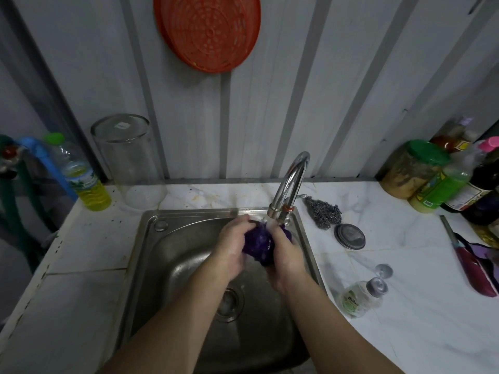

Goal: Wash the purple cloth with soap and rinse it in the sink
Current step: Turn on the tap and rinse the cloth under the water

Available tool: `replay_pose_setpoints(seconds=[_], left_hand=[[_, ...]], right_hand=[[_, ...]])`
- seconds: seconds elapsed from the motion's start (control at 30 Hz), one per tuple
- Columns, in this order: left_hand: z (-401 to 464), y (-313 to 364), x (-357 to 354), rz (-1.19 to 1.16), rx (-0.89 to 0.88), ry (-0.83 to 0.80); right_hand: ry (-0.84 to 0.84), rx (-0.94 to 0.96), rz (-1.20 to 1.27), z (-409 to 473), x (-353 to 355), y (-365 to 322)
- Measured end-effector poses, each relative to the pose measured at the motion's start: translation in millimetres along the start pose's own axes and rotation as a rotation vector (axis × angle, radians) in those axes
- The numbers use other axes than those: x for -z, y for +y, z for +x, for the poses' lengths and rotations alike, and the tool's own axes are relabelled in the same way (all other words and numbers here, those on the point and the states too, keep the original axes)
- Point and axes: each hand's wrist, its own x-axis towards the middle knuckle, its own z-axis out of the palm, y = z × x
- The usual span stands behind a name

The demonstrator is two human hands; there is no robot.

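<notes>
purple cloth point(258, 242) mostly hidden between both hands, orange basket point(207, 31) cut off at top edge

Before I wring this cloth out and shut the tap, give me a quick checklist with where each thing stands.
1. Both hands on the cloth: ok. The left hand and right hand grip the bunched purple cloth.
2. Cloth under the water: ok. The stream from the faucet lands on it.
3. Cloth over the sink: ok, drips fall into the basin.
4. Suds rinsed out: cannot tell.
5. Drain open: cannot tell, though no pooled water shows.
6. Soap bottle: not ok, it lies on its side on the counter.
</notes>
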Motion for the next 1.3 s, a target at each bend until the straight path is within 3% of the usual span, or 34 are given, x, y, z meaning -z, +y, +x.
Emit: replay_pose_setpoints(seconds=[0.13,0.2,0.33,0.47,0.63,0.7,0.8,0.9,1.03,1.17,1.3], left_hand=[[-9.7,16.7,18.9,0.193,0.327,-0.458],[-11.1,21.5,18.2,0.376,0.360,-0.532],[-8.5,12.9,4.5,0.711,0.273,-0.409],[-6.8,-4.8,-6.7,1.161,0.006,-0.187],[-10.9,-27.0,-11.9,1.488,-0.281,0.032],[-11.9,-36.7,-10.0,1.488,-0.357,0.100],[-8.7,-33.9,-3.4,1.398,-0.375,0.109],[-7.3,-17.0,2.0,0.962,-0.291,0.028],[-13.3,2.0,14.7,0.336,0.150,-0.280],[-17.7,-1.5,19.5,0.370,0.298,-0.366],[-17.8,-11.6,11.7,0.581,0.184,-0.390]], right_hand=[[-0.153,0.280,-0.207,11.8,14.0,-15.1],[-0.247,0.338,-0.300,15.7,15.7,-22.9],[-0.321,0.307,-0.390,15.8,9.2,-30.4],[-0.139,0.315,-0.568,17.2,2.8,-25.6],[0.072,0.263,-0.729,21.2,-9.3,-21.7],[0.123,0.229,-0.695,23.3,-10.3,-19.1],[0.031,0.147,-0.481,21.8,-11.1,-22.9],[-0.084,0.074,-0.327,22.5,-3.9,-25.8],[-0.202,-0.012,-0.199,16.1,9.8,-21.5],[-0.347,0.140,-0.300,12.1,16.9,-24.2],[-0.427,0.253,-0.460,8.5,15.1,-26.1]])
